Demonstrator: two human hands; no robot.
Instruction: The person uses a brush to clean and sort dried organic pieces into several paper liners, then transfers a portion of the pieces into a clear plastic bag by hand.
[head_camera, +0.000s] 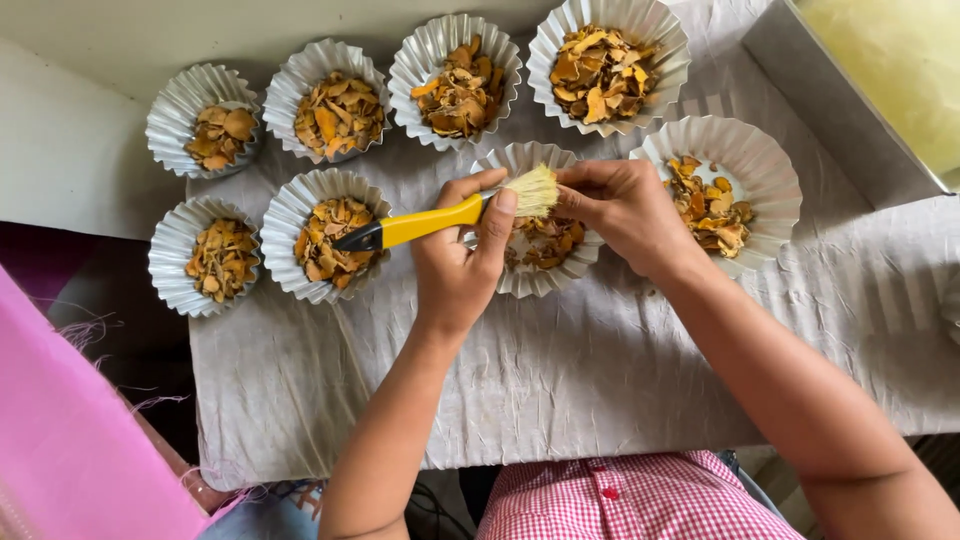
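Eight fluted foil cups are sitting on the crinkled grey sheet (560, 390), each holding dried orange-yellow slices. I am gripping the yellow-handled brush (440, 218) in my left hand (455, 270), fingers clenched round the handle near the ferrule, thumb pressing on top, probably to keep the head steady. The black handle tip is pointing toward 9 o'clock, over the neighbouring cup (322, 245); the pale bristles (535, 190) are pointing toward 3 o'clock. My right hand (625, 215) is pinching the bristle tuft between thumb and fingertips, seemingly working at the bristles. Both hands are hovering over the centre cup (520, 275), apparently so anything dislodged falls into it. At 3 o'clock of that cup, a wider cup (770, 170) is lying less full. Four cups are lining the 12 o'clock row. A grey tray edge (830, 100) is slanting at 2 o'clock.
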